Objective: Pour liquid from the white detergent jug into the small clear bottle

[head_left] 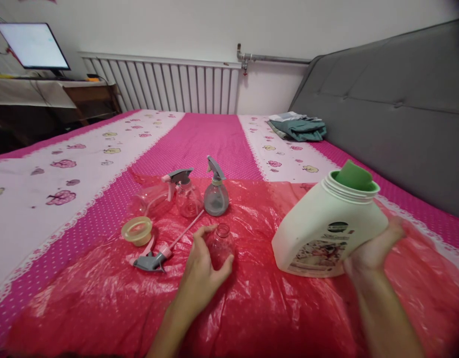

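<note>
My left hand [205, 266] is closed around a small clear bottle [222, 244] with an open neck, upright on the red plastic sheet [252, 308]. In my right hand [373, 248] is a large white jug [322, 233], gripped at its right side and tilted a little to the right. A green piece [354, 175] sticks out of the jug's wide mouth. Left of my left hand lies a grey and pink spray trigger [153, 259] with a long pink tube. Beyond it stand a grey spray bottle [216, 199] and a clear spray bottle [188, 199].
A yellowish round tub [137, 231] sits at the left of the sheet, near another clear bottle [149, 201] lying down. Folded clothes [300, 128] rest on the bed [214, 132] by the grey headboard [401, 84]. A radiator [166, 84] lines the wall behind.
</note>
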The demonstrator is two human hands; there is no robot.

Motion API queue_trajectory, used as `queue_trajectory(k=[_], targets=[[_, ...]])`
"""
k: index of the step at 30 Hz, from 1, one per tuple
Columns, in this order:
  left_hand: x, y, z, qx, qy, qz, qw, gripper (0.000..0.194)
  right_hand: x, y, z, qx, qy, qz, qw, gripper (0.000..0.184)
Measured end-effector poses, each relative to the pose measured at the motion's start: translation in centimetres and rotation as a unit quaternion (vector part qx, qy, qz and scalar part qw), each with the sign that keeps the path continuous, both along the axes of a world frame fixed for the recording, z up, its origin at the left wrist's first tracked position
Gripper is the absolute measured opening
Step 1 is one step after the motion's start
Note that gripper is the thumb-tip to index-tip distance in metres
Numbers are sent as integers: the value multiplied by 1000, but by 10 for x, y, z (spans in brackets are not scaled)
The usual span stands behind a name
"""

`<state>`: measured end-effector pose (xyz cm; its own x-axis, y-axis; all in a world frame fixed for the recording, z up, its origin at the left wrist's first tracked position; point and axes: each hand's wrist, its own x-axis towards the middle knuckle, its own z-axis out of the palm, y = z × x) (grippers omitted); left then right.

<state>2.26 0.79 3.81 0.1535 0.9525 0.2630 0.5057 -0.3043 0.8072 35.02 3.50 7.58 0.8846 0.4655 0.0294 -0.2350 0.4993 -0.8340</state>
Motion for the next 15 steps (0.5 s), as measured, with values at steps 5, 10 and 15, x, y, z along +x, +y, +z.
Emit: queue_trajectory(k=[5, 10, 15], targets=[[0, 1, -1, 2, -3, 3, 1000, 58, -1, 0, 1, -6, 8, -4, 1000, 68], [2, 0, -3, 14, -11, 11, 1000, 56, -3, 0, 2, -8, 8, 2, 1000, 66], [2, -1, -3, 15, -11, 16, 1000, 57, -3, 0, 3, -6, 7, -4, 1000, 69]])
